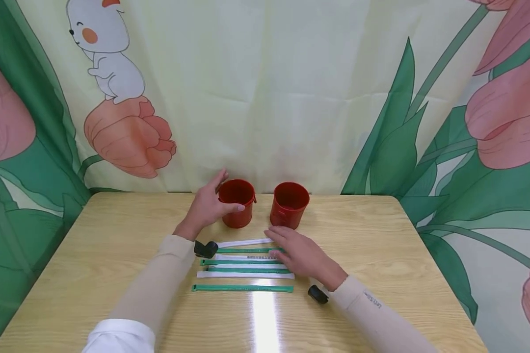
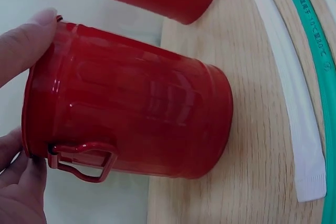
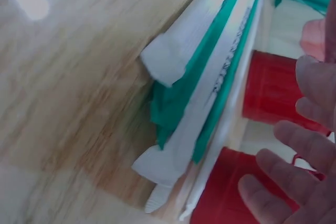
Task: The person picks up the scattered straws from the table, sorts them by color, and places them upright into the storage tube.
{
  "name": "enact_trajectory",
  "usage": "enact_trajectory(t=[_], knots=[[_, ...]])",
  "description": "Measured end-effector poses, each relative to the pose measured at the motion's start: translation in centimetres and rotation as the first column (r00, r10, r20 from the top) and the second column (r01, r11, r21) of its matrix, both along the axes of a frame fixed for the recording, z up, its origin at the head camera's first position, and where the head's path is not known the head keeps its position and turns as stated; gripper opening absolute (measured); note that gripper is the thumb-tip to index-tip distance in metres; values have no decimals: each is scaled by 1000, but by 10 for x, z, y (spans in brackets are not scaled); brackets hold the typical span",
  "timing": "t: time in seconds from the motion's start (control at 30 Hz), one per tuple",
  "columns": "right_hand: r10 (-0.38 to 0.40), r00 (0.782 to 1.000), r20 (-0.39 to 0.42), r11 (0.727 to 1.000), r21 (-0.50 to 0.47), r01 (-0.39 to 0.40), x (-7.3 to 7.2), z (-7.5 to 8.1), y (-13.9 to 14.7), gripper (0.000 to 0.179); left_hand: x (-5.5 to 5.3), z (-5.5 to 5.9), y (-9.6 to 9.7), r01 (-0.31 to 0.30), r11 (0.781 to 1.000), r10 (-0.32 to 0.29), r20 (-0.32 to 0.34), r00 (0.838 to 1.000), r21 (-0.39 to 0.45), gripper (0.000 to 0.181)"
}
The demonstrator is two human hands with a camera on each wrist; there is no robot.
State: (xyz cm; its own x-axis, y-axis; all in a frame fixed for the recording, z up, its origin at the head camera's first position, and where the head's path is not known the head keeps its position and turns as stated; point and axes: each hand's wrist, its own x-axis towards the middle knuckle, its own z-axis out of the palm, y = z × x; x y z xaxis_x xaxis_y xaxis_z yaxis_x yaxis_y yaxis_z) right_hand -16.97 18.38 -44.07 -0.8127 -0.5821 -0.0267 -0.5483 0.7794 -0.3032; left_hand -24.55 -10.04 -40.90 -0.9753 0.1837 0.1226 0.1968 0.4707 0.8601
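My left hand [image 1: 206, 205] grips the rim of the left red bucket [image 1: 238, 218], thumb on one side and fingers on the other. The small bucket stands upright, a wire handle [image 2: 86, 162] on its side in the left wrist view. To its right is a second red bucket [image 1: 288, 215], also upright. My right hand [image 1: 304, 256] is palm down with fingers loosely extended, over the right ends of the upper wrapped straws. Several straws in white sleeves [image 1: 245, 275] and green sleeves [image 1: 243, 288] lie crosswise on the table before the buckets.
The wooden table [image 1: 371, 235] ends at a printed curtain [image 1: 291, 98] right behind the buckets. Black wrist cameras [image 1: 318, 294] are strapped to both forearms. The lowest green straw lies apart from the others, nearest the person.
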Motion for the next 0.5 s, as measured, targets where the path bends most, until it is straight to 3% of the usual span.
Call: enact_trajectory(t=[0.3,0.5], knots=[[23,997,-72,999,-44,-27,-17,-10,-5,45,-2,-1,-3,-6,1000,5,61,998,6,107],[18,993,-121,998,-52,-25,-23,-13,-6,34,-3,0,-2,-6,1000,5,59,998,6,105]])
